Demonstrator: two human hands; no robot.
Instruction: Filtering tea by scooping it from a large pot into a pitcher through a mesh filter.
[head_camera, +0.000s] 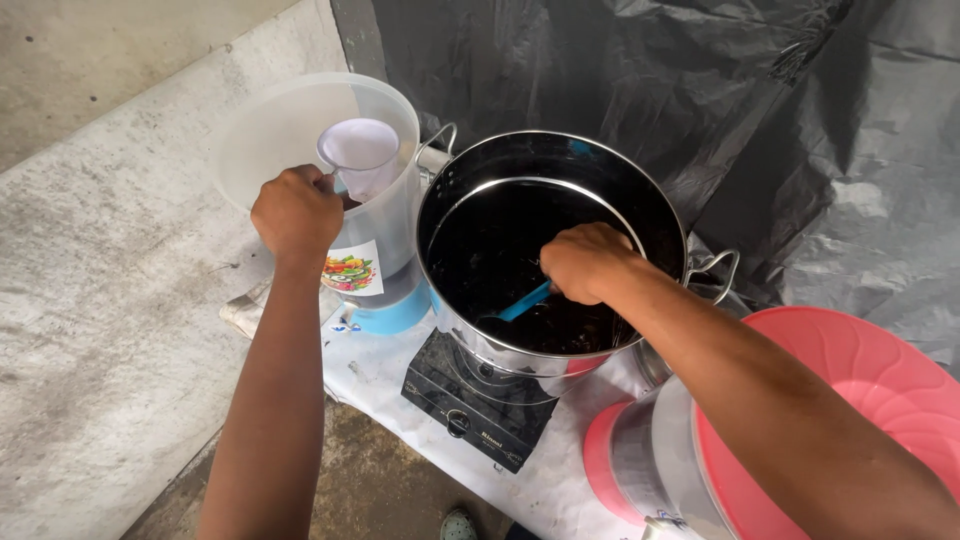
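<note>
Down inside one large steel pot (552, 250) of dark liquid, the right hand (590, 262) grips a blue plastic ladle (520, 304). Left of the pot, the left hand (297, 212) clasps one white scoop (360, 150) over one translucent jug (300, 140) (blue-based).

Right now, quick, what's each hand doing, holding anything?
Left hand: closed, holding a small white scoop over the clear plastic jug.
Right hand: closed on a blue-handled utensil inside the steel pot.

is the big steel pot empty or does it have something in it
Not empty: the steel pot holds dark liquid partway up its wall, and the right hand dips a blue-handled utensil into it.
</note>
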